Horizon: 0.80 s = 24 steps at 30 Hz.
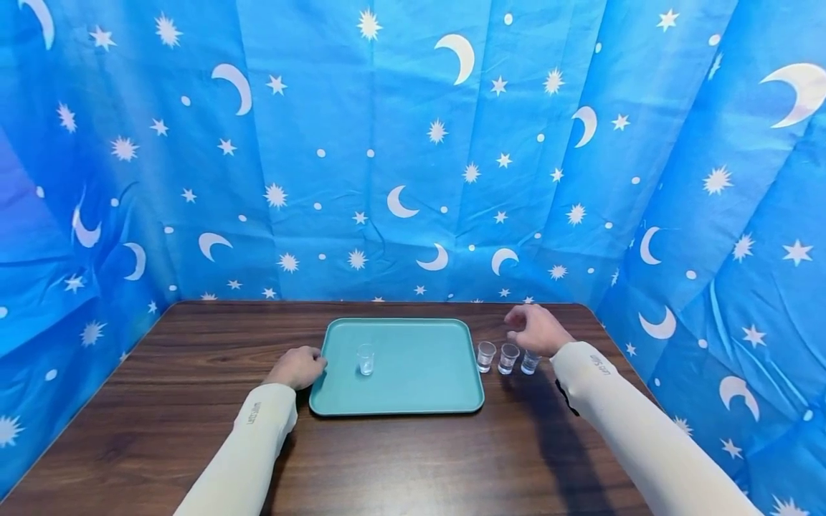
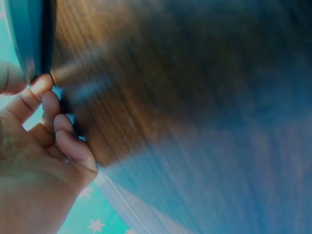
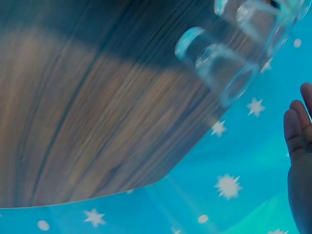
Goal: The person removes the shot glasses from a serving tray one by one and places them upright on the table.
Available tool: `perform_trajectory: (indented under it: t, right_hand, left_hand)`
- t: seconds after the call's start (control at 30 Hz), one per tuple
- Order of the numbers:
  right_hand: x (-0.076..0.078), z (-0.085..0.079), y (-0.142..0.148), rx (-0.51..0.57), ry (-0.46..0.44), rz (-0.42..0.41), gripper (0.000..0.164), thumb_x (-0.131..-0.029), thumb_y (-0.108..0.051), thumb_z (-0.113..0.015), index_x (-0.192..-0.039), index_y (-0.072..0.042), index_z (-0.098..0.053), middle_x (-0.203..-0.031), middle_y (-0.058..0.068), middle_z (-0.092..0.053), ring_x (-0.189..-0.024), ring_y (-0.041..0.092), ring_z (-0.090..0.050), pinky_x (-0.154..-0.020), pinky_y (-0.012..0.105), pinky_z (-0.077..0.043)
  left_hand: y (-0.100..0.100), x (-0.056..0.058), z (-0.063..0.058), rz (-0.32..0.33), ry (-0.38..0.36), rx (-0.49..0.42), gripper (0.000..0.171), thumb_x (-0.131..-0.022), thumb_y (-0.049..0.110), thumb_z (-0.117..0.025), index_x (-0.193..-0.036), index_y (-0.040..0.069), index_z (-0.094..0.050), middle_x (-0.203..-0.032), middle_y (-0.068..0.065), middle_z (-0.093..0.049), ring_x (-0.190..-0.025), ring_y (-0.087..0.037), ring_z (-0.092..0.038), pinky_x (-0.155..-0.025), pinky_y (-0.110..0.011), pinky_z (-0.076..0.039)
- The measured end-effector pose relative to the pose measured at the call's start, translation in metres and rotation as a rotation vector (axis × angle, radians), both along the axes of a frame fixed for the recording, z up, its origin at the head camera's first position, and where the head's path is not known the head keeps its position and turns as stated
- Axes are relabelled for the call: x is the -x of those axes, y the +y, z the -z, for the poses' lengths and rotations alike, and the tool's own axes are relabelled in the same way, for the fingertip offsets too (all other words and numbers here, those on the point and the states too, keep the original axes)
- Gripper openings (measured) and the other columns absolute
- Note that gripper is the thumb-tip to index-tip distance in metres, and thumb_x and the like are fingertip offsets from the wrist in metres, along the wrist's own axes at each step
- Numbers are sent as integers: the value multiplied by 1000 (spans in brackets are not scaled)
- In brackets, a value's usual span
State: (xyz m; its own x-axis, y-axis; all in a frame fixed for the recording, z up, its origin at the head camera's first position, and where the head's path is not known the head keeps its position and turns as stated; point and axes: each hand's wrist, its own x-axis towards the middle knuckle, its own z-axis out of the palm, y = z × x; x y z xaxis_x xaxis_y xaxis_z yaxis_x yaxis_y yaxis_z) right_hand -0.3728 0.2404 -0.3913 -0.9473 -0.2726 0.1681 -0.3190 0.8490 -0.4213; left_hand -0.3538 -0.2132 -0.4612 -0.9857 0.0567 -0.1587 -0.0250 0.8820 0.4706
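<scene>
The left hand (image 1: 298, 368) pinches the left rim of a tray (image 1: 419, 387) between thumb and forefinger, its other fingers curled below. The right hand (image 1: 538, 330) is loosely bent with a gap between thumb and fingers, poised over the far side of a row of cups and gripping none of them.

The tray is a flat, pale green rectangle with rounded corners and a low raised rim. The cups are small and clear, wider at the mouth than at the base (their walls are so transparent that the wood shows through).

Nearest the right hand stands the right cup (image 1: 530, 363), just below the palm; the middle cup (image 1: 508, 358) is beside it, and the left cup (image 1: 486, 357) stands close by the tray's right rim. A fourth, the tray cup (image 1: 366, 360), is upright on the tray's left half, a little to the right of the left hand and apart from it. All rest on a dark wood-grained table (image 1: 413, 466), backed by a blue cloth (image 1: 413, 107) printed with moons and stars.

The right hand covers the upper part of the right cup. The right wrist view crops that hand and part of the row at its edge; the left wrist view, blurred, shows only a sliver of tray.
</scene>
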Motion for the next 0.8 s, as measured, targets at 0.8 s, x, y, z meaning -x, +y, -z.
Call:
perform_trajectory:
  t: [0.8]
  right_hand:
    - [4, 17, -103, 22, -23, -209, 30, -80, -16, -74, -108, -10, -65, -99, 4, -61, -96, 25, -57, -81, 39, -47]
  left_hand:
    - [-3, -2, 0, 4, -20, -17, 41, -100, 19, -39, -132, -2, -52, -119, -23, -55, -93, -29, -53, -79, -46, -42]
